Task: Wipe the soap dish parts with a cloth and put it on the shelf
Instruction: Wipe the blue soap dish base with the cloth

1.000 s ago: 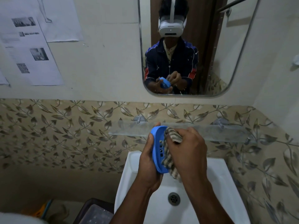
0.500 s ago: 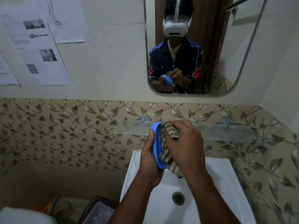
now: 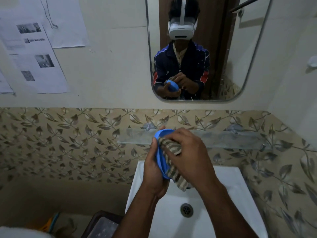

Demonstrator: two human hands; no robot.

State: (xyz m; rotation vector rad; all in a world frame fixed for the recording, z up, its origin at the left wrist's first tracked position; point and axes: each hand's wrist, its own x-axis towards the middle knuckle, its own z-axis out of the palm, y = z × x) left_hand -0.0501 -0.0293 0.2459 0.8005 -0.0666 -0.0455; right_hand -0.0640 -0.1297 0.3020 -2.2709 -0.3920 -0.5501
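The left hand [image 3: 154, 170] grips the dish [image 3: 161, 157] on edge above the sink [image 3: 240, 184]. The right hand [image 3: 190, 157], fingers curled, presses the cloth [image 3: 171, 148] into it. Risk: hard wiping may push the dish loose and drop it into the sink, short of the shelf [image 3: 223, 139].

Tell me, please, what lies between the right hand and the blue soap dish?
In the head view, the striped cloth lies between them: the right hand presses it into the blue soap dish, which the left hand holds.
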